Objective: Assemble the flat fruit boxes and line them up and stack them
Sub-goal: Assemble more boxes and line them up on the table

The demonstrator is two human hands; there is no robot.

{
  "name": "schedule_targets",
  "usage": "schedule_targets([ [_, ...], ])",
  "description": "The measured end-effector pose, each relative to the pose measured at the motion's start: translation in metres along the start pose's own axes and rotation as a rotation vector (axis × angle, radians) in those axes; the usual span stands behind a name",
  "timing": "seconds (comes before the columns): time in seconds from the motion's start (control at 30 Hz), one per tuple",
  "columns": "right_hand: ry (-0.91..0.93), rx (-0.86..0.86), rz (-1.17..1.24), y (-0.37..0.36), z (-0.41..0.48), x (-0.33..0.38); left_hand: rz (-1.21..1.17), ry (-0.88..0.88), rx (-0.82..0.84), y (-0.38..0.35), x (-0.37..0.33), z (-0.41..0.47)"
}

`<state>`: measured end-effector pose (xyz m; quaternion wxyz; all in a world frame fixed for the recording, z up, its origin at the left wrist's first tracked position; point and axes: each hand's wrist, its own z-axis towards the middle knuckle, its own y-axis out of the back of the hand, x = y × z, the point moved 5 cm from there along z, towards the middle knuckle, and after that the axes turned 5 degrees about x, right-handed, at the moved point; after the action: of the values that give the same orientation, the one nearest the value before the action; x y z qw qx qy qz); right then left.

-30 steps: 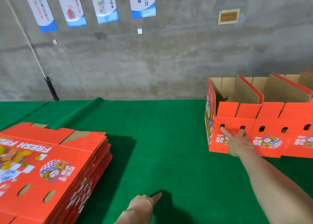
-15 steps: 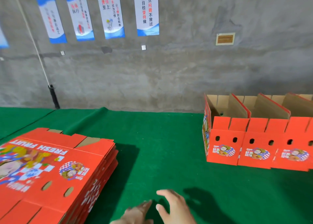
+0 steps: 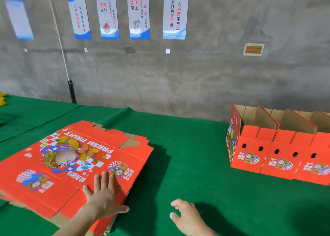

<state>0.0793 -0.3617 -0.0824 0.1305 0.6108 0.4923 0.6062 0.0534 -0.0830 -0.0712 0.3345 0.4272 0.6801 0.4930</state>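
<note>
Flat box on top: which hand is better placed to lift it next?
Likely the left hand: its fingers lie flat on the top flat box; the right hand hangs over the green mat, beside it.

At lower left the stack of flat boxes (image 3: 75, 164) is showing smooth printed cardboard, red with a slight sheen, and raw brown board at its edges; the assembled boxes (image 3: 278, 157) at right are showing matt brown insides. The table cover (image 3: 189, 164) is looking like matt green felt-like cloth. Across the top, the wall (image 3: 196, 78) is showing rough grey concrete and the posters (image 3: 175, 12) are looking smooth and faintly glossy.
</note>
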Motion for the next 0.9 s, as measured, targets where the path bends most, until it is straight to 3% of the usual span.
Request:
schedule_targets([
  [0.13, -0.056, 0.072, 0.047, -0.023, 0.002, 0.024, 0.035, -0.031, -0.028, 0.001, -0.018, -0.039],
  [0.23, -0.104, 0.031, 0.210, -0.026, 0.001, 0.040, -0.030, -0.058, -0.081, 0.000, -0.026, -0.067],
  [0.27, -0.123, 0.012, 0.306, -0.026, 0.002, 0.043, -0.054, -0.072, -0.098, -0.001, -0.030, -0.077],
  [0.4, -0.214, 0.047, 1.061, -0.021, -0.001, 0.054, -0.111, -0.156, -0.109, 0.001, -0.057, -0.114],
  [0.47, -0.221, 0.003, 1.267, -0.012, -0.005, 0.061, -0.133, -0.206, -0.081, 0.000, -0.075, -0.131],
  [0.67, -0.184, -0.316, 1.345, 0.031, -0.032, 0.043, -0.288, -0.388, -0.119, 0.000, -0.117, -0.157],
  [0.8, -0.006, -0.407, 1.389, 0.076, -0.062, 0.031, -0.384, -0.615, -0.338, 0.029, -0.119, -0.145],
  [0.9, 0.065, -0.475, 1.371, 0.110, -0.088, 0.015, -0.474, -0.722, -0.596, 0.066, -0.112, -0.134],
])
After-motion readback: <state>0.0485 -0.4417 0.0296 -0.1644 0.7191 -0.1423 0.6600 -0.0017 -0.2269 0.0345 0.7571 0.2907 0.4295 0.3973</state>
